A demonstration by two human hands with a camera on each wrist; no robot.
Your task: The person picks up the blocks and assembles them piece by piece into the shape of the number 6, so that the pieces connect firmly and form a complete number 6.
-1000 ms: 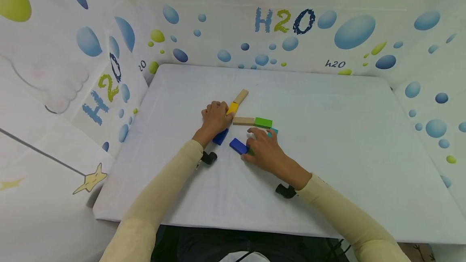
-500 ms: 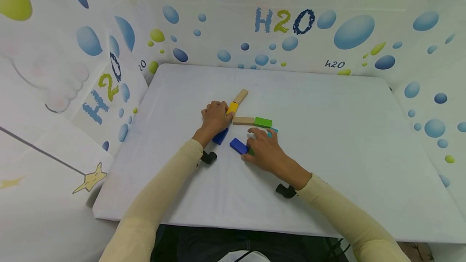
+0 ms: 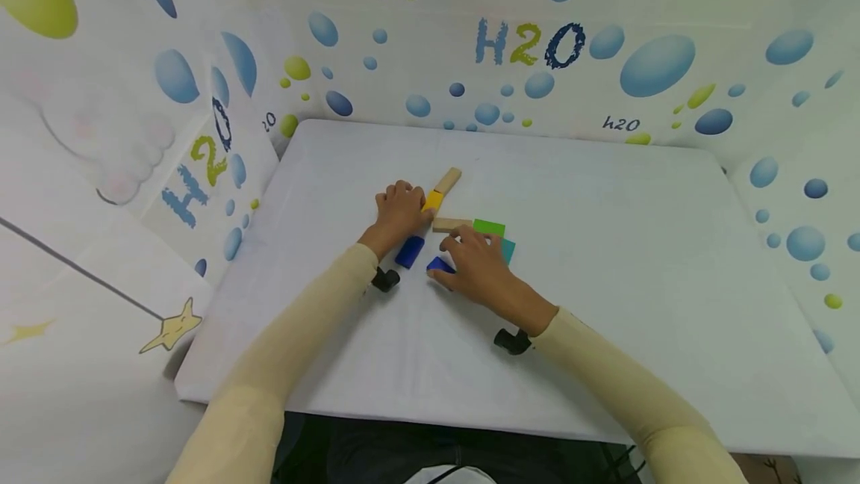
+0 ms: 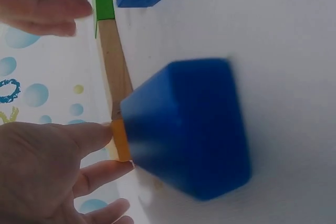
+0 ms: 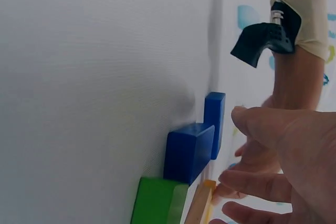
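In the head view, my left hand (image 3: 401,211) pinches the yellow block (image 3: 433,202) between thumb and index finger, clearer in the left wrist view. A dark blue block (image 3: 410,252) lies near its wrist. My right hand (image 3: 478,264) hovers over another blue block (image 3: 440,265), fingers spread and loosely bent, with nothing between them. Seen from the right wrist, a green block (image 5: 157,200) touches that blue one; the hand covers it in the head view. Ahead are a plain wooden block (image 3: 452,225), a bright green block (image 3: 489,228) and a teal block (image 3: 508,251).
A second plain wooden block (image 3: 448,181) continues the line beyond the yellow one. The table (image 3: 605,282) has a white cover. Behind it hangs a printed white curtain (image 3: 430,36) with blue and green spots. Black wrist cameras (image 3: 513,341) sit under both wrists.
My right hand has let go of the small green block and shifted left and slightly up, over the blue block; more of the teal block shows. The left hand stays on the yellow block. The head view shifted slightly.
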